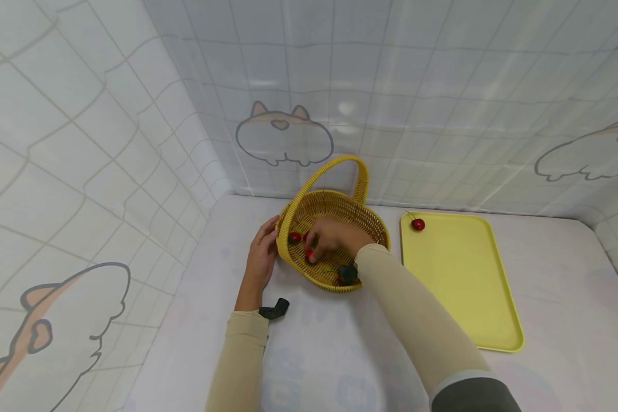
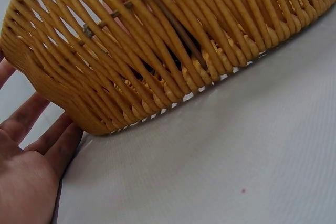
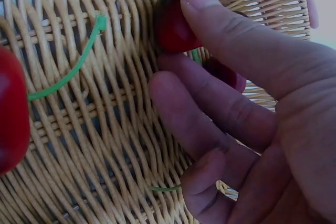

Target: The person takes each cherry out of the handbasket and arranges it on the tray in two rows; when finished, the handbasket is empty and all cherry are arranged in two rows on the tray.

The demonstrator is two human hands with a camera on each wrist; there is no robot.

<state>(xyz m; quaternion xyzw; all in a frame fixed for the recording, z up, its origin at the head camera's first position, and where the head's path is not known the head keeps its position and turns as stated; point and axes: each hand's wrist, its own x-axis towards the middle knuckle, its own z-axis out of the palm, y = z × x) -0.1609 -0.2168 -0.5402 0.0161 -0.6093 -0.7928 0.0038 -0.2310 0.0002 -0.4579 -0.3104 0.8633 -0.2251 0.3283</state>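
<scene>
A yellow wicker basket (image 1: 335, 288) with an arched handle stands near the back of the table. My left hand (image 1: 260, 254) rests against its left side, and in the left wrist view straight fingers touch the woven wall (image 2: 173, 35). Inside the basket, my right hand (image 1: 335, 233) pinches a dark red cherry (image 3: 176, 27) between thumb and index finger. Another cherry (image 3: 226, 72) shows partly behind those fingers. A bright red cherry (image 3: 11, 108) with a green stem lies at the left of the right wrist view. More red fruit near the front rim is partly hidden by the right wrist camera.
Right of the basket lies a yellow tray (image 1: 453, 274), with one cherry (image 1: 418, 224) at its upper left corner. A tiled-pattern curtain (image 1: 417, 114) rises behind the table and along the sides.
</scene>
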